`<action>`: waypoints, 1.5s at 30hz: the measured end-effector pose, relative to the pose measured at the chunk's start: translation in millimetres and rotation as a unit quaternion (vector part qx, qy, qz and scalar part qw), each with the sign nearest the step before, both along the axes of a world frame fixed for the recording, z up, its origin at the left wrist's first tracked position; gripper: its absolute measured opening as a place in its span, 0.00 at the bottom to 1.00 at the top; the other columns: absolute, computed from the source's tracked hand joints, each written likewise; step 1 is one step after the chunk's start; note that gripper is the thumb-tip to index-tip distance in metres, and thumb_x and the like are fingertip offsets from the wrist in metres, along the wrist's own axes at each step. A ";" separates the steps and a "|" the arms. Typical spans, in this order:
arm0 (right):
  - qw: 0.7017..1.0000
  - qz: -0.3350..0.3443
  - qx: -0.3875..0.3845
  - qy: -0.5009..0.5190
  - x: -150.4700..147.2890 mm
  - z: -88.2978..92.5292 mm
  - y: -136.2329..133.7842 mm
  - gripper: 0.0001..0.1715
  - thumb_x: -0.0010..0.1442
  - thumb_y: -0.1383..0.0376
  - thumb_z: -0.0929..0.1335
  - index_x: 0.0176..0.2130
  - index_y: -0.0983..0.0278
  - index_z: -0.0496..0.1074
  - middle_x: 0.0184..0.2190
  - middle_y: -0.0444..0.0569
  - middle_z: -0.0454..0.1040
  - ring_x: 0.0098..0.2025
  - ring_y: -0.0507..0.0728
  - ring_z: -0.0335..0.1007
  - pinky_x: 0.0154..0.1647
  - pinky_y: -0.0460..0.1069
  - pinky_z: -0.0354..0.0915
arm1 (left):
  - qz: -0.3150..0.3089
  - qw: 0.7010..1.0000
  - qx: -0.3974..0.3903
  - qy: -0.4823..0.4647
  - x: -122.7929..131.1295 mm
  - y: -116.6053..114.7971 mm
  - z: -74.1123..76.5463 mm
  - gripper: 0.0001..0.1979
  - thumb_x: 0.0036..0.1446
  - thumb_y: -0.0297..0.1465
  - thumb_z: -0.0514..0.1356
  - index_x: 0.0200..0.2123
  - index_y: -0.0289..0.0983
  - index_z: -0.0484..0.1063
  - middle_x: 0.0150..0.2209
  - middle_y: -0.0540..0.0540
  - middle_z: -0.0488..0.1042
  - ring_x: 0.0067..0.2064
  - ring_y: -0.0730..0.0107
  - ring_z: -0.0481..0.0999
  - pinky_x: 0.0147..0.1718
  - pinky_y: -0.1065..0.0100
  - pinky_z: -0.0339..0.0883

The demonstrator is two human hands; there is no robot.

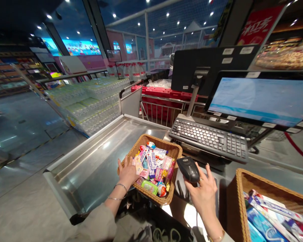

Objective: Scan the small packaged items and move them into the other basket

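Observation:
My left hand (128,174) lies over the left rim of a wicker basket (175,148), its fingers apart. Beside its thumb and index finger is a small pink and yellow pack (138,164); whether they touch it I cannot tell. Sweets fill the basket: white and blue candy sticks (150,163), a green pack (149,187) and a red, white and blue egg (162,189). To the right of the basket, my right hand (203,188) grips a black barcode scanner (188,169), thumb below and some fingers lifted.
A steel counter (91,171) with raised edges extends left. Behind the scanner are a keyboard (209,137) and a lit monitor (262,101). A second wicker basket (238,201) with packets stands at right. A metal trolley (161,111) and stacked bottles (91,97) are beyond.

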State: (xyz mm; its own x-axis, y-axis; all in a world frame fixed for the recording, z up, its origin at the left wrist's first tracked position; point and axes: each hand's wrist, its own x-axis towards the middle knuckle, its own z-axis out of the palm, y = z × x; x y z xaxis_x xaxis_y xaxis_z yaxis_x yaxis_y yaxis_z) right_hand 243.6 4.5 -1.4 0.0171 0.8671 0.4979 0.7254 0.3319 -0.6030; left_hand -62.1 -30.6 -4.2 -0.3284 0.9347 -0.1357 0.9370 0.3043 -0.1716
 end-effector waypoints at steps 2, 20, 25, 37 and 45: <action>1.000 -0.005 0.003 0.001 3.1 -0.1 0.0 0.22 0.55 0.52 0.65 0.43 0.62 0.76 0.56 0.51 0.72 0.68 0.69 0.49 0.62 0.67 0.49 | 0.002 1.000 0.005 -0.003 2.3 1.2 -0.9 0.21 0.50 0.43 0.63 0.44 0.37 0.78 0.66 0.35 0.59 0.69 0.37 0.45 0.60 0.29 0.25; 0.999 -0.030 0.016 0.002 18.0 0.2 -1.0 0.23 0.55 0.54 0.65 0.46 0.63 0.74 0.54 0.52 0.74 0.68 0.68 0.50 0.64 0.66 0.51 | -0.148 0.976 0.156 -0.016 23.0 39.5 13.3 0.14 0.51 0.34 0.63 0.43 0.39 0.75 0.66 0.40 0.60 0.70 0.42 0.43 0.63 0.34 0.17; 0.999 -0.034 0.026 0.008 21.0 0.3 -2.1 0.22 0.55 0.54 0.66 0.46 0.62 0.74 0.53 0.52 0.74 0.68 0.67 0.50 0.64 0.66 0.51 | -0.161 0.977 0.138 -0.032 15.7 51.0 -1.5 0.13 0.51 0.34 0.64 0.42 0.42 0.75 0.67 0.43 0.58 0.71 0.43 0.41 0.62 0.32 0.21; 0.999 -0.033 0.031 0.005 18.2 -3.1 -0.3 0.23 0.56 0.54 0.66 0.48 0.63 0.73 0.54 0.52 0.73 0.68 0.68 0.50 0.63 0.66 0.51 | -0.103 0.990 0.061 -0.079 -6.9 42.2 -11.5 0.24 0.54 0.45 0.63 0.53 0.48 0.71 0.69 0.42 0.54 0.70 0.40 0.41 0.59 0.26 0.26; 0.999 -0.037 0.014 0.010 17.9 -0.3 -1.7 0.22 0.55 0.55 0.65 0.46 0.63 0.74 0.54 0.52 0.73 0.68 0.67 0.49 0.64 0.67 0.49 | -0.143 0.982 0.084 -0.088 -7.8 46.6 -14.0 0.17 0.52 0.42 0.65 0.46 0.46 0.75 0.68 0.45 0.57 0.71 0.42 0.40 0.59 0.26 0.23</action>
State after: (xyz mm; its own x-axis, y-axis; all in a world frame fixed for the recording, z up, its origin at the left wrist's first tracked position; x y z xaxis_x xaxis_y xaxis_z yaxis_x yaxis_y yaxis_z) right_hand 261.4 2.8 -1.7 0.0899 0.8487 0.5212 0.7368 0.2954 -0.6082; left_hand -69.9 16.1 -18.2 -0.0353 0.9994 -0.0034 0.9989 0.0354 0.0311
